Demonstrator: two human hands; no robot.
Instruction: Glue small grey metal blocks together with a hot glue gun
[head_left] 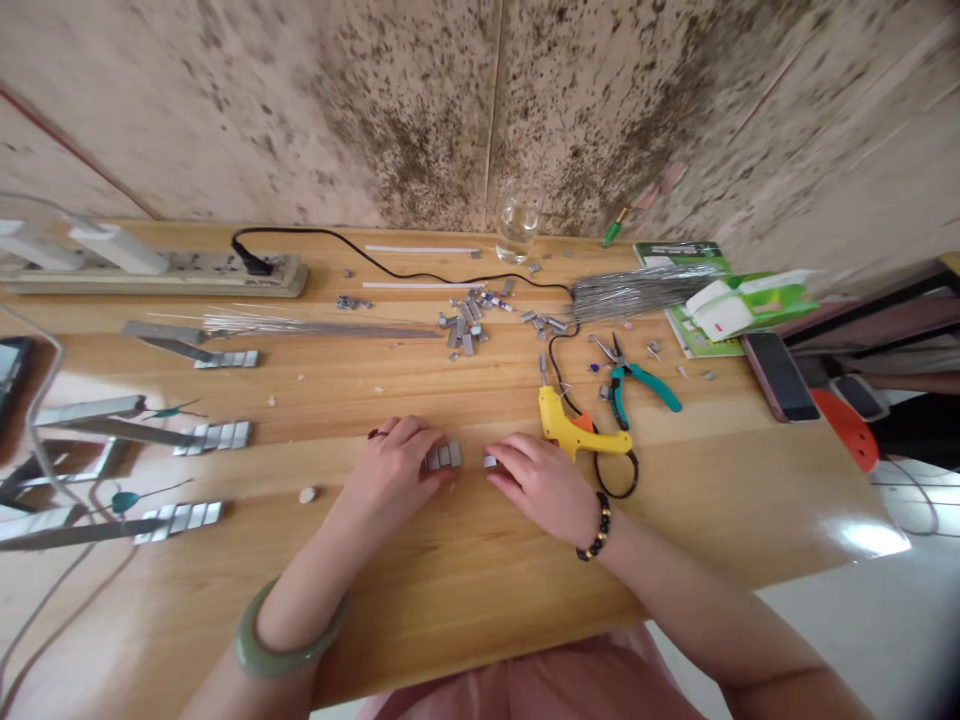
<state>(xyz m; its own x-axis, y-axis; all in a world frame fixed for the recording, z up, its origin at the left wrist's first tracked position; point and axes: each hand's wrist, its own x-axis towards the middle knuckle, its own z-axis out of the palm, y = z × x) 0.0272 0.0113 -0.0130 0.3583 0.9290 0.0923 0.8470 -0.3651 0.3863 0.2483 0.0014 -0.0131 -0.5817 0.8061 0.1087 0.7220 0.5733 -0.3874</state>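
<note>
My left hand is closed around a short row of small grey blocks, whose right end sticks out past the fingertips just above the table. Between the thumb and fingers of my right hand is a single small grey block, a short gap to the right of the row. Close by my right hand lies a yellow hot glue gun, nozzle toward the wall. A heap of loose grey blocks sits farther back on the wooden table.
Teal-handled pliers lie right of the glue gun. Thin metal wires, a phone and a glass of water are farther back. At left are grey assembled pieces and a power strip, its black cable crossing the table.
</note>
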